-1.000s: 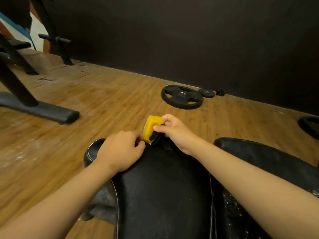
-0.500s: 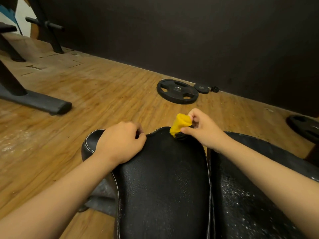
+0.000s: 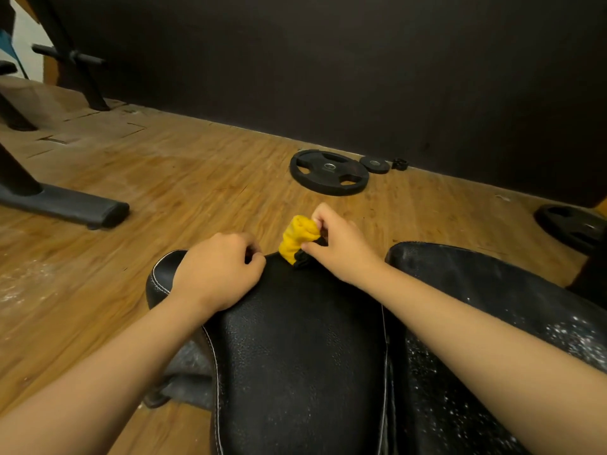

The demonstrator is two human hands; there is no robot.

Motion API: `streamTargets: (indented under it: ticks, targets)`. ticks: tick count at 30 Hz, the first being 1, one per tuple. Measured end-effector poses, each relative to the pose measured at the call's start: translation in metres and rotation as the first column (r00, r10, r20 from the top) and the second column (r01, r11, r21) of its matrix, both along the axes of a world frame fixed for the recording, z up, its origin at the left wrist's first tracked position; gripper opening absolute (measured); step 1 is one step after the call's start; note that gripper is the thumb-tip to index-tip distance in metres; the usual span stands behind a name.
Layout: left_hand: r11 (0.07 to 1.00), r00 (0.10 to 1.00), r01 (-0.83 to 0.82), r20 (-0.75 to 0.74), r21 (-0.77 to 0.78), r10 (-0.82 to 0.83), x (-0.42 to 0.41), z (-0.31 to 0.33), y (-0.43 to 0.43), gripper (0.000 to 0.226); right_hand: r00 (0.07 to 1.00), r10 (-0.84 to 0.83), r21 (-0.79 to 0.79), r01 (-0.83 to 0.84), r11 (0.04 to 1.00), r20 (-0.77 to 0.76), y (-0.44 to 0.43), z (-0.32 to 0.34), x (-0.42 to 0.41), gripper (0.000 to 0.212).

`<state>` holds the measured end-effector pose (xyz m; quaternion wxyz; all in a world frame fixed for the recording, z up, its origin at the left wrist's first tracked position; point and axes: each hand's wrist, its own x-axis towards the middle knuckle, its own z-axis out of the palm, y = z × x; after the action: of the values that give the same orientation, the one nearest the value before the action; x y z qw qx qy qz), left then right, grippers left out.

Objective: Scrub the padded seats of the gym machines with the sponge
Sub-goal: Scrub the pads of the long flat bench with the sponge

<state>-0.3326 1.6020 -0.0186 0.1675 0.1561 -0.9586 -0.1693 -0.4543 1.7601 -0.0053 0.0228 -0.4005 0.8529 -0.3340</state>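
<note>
Two hands work the 12 o'clock rim of the black padded vinyl seat [image 3: 295, 356]; step judged: edge scrubbing. Right hand [image 3: 341, 247] fingers squeeze the crumpled yellow sponge [image 3: 297, 236], dark scrub face touching rim. Left hand [image 3: 216, 270] braces at 10 o'clock, fingers curled; grip uncertain. Next, probably: firm strokes toward 6 o'clock.
</note>
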Motion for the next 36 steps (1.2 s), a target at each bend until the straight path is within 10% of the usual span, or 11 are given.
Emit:
streamTargets:
  ticks: [11,17,24,36]
  targets:
    - [1.0,1.0,-0.017,-0.008,0.02,0.017,0.0,0.0,0.0,0.018,0.963,0.144,0.065,-0.162,0.985,0.229,0.044,0.013,-0.001,0.03]
    - [0.999,0.999,-0.035,0.028,0.019,0.035,0.001,0.003,0.003,0.018,0.981,-0.192,0.051,0.193,0.98,-0.028,0.07,0.005,-0.018,0.03]
    - [0.986,0.989,0.106,-0.118,0.129,-0.091,0.009,0.016,0.015,0.015,0.948,0.109,0.098,-0.144,0.985,0.299,0.106,0.036,0.018,0.029]
    - [0.87,0.946,0.304,-0.233,0.387,-0.227,0.005,-0.003,0.196,0.028,0.866,-0.367,-0.109,0.424,0.899,0.339,0.197,0.051,-0.019,0.017]
